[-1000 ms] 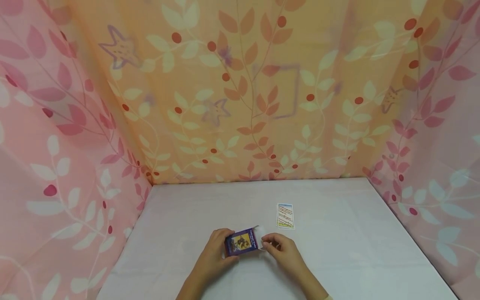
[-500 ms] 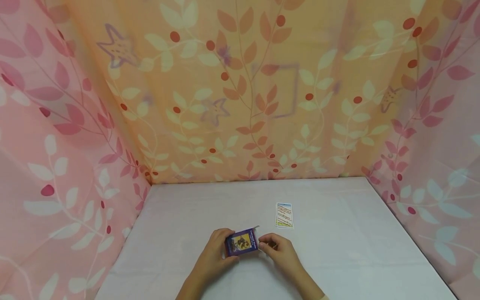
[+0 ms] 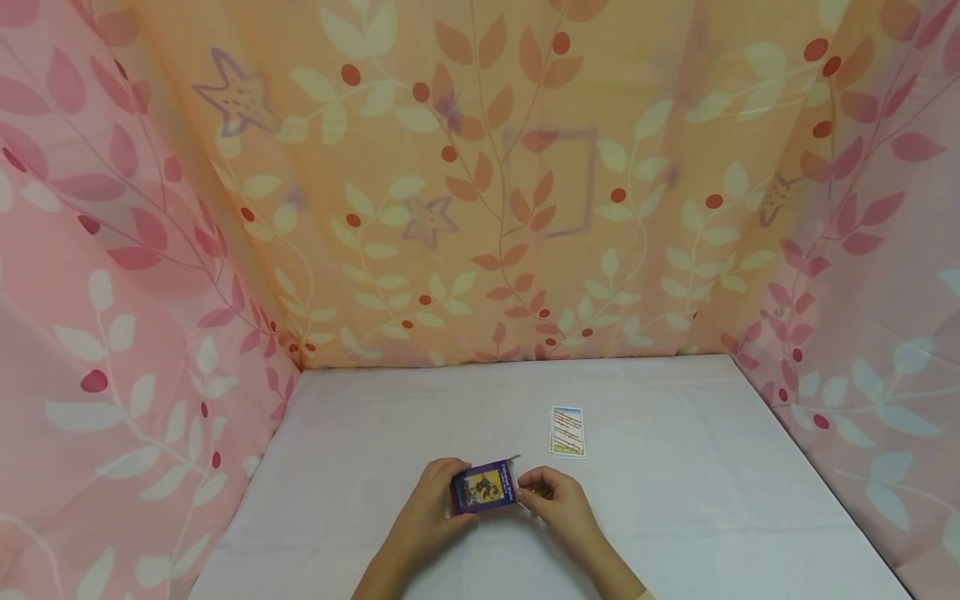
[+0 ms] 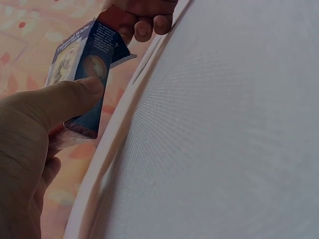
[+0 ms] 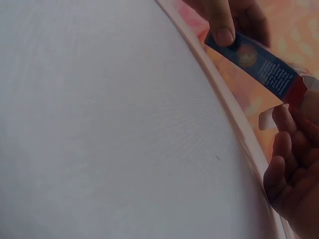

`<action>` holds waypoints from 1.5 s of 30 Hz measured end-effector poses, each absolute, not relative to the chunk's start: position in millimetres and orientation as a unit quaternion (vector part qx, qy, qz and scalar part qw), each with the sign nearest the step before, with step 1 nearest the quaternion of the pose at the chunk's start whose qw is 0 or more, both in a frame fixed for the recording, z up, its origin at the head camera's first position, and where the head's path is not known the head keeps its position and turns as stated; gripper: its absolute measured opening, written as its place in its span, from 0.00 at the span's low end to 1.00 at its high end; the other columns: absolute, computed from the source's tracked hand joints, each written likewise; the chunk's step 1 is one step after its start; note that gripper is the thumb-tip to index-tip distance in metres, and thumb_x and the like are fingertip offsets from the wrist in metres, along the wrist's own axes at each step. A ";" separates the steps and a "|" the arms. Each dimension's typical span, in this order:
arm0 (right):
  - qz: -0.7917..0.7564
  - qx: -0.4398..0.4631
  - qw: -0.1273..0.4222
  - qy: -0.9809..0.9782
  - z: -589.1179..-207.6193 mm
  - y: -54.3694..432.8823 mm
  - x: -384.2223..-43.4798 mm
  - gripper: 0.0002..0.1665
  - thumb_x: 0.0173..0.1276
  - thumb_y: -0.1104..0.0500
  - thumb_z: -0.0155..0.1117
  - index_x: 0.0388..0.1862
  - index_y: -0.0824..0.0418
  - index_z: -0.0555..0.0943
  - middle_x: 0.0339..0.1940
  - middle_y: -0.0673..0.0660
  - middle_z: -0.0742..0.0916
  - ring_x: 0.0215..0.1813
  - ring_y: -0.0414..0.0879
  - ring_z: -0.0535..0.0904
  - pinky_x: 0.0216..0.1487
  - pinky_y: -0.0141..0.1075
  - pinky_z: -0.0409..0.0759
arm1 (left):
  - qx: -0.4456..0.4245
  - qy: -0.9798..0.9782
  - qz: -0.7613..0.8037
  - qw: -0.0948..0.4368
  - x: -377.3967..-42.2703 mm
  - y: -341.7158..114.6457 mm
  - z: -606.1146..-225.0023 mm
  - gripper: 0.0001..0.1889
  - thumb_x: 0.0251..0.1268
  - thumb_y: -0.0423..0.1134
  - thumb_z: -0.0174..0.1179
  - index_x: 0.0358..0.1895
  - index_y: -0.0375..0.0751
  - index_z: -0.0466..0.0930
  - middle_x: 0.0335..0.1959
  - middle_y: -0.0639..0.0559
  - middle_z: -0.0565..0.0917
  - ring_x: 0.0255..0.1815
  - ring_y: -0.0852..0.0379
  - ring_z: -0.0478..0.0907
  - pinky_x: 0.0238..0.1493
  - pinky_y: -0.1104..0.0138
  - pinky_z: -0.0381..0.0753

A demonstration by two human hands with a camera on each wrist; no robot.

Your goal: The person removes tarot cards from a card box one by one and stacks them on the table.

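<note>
In the head view, a purple card box (image 3: 487, 485) with a yellow picture on its front is gripped by my left hand (image 3: 435, 500) at its left end. My left thumb (image 4: 82, 94) lies along the box's blue narrow side in the left wrist view. The box's right end is open, with a small side flap (image 5: 266, 118) sticking out. At that end my right hand (image 3: 561, 502) pinches the end flap between thumb and index finger. Its other fingers (image 5: 281, 149) are bent below. The inside of the box is hidden.
Two or more overlapping cards (image 3: 567, 432), the top one showing slanted sticks, lie on the white tabletop (image 3: 675, 467) just beyond my right hand. Floral cloth (image 3: 480, 275) hangs behind the table and along both sides.
My right hand has moved slightly left toward the box, and the white end flap has tilted in against the opening. The left hand and the cards have stayed put.
</note>
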State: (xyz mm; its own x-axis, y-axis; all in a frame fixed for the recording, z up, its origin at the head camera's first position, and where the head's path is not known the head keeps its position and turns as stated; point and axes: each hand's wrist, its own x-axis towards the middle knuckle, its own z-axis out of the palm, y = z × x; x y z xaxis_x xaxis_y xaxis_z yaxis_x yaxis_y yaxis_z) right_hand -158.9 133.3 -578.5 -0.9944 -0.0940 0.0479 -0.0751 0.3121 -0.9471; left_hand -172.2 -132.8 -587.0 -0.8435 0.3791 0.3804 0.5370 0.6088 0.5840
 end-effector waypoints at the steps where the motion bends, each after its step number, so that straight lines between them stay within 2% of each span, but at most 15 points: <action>1: -0.584 -0.051 0.008 0.810 -578.7 133.2 -158.9 0.10 0.64 0.55 0.76 0.40 0.57 0.85 0.32 0.50 0.88 0.31 0.41 0.82 0.29 0.31 0.84 | -0.257 -0.890 -0.360 0.110 -172.2 -132.8 -587.1 0.42 0.44 0.49 0.82 0.66 0.57 0.72 0.64 0.68 0.73 0.69 0.61 0.69 0.74 0.57 0.73; 14: -0.590 -0.049 0.005 0.806 -579.7 133.9 -158.6 0.12 0.64 0.53 0.75 0.40 0.58 0.86 0.33 0.50 0.89 0.32 0.41 0.83 0.32 0.31 0.85 | -0.257 -0.892 -0.354 0.116 -173.2 -132.8 -587.4 0.41 0.44 0.50 0.82 0.66 0.56 0.73 0.64 0.68 0.74 0.69 0.61 0.69 0.74 0.57 0.73; 21: -0.579 -0.040 -0.004 0.815 -581.4 135.0 -159.2 0.09 0.65 0.55 0.74 0.39 0.57 0.86 0.32 0.49 0.89 0.32 0.42 0.83 0.32 0.30 0.85 | -0.252 -0.896 -0.346 0.120 -172.6 -133.9 -586.7 0.42 0.43 0.50 0.82 0.66 0.55 0.73 0.64 0.66 0.74 0.69 0.61 0.70 0.74 0.57 0.73; 35: -0.582 -0.009 -0.013 0.813 -580.1 136.4 -159.0 0.09 0.68 0.55 0.72 0.43 0.57 0.84 0.31 0.49 0.89 0.30 0.43 0.82 0.26 0.31 0.83 | -0.244 -0.900 -0.342 0.116 -174.8 -135.3 -587.3 0.41 0.44 0.49 0.82 0.65 0.54 0.73 0.63 0.66 0.75 0.69 0.61 0.69 0.74 0.57 0.72; 45: -0.591 -0.004 -0.040 0.805 -580.5 137.2 -159.8 0.12 0.66 0.58 0.73 0.48 0.55 0.83 0.28 0.51 0.88 0.24 0.41 0.77 0.18 0.29 0.75 | -0.235 -0.904 -0.338 0.112 -174.7 -136.4 -585.3 0.40 0.45 0.51 0.81 0.65 0.53 0.73 0.64 0.63 0.75 0.69 0.59 0.70 0.75 0.56 0.72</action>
State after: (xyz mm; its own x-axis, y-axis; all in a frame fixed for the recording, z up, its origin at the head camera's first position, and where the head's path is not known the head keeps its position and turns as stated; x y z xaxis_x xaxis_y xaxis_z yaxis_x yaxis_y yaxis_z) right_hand -159.8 137.2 -580.5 -0.9968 0.0413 0.0685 -0.0530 0.3004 -0.9523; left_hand -174.7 -136.4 -585.3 -0.8646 0.3490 0.3616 0.5006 0.6607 0.5594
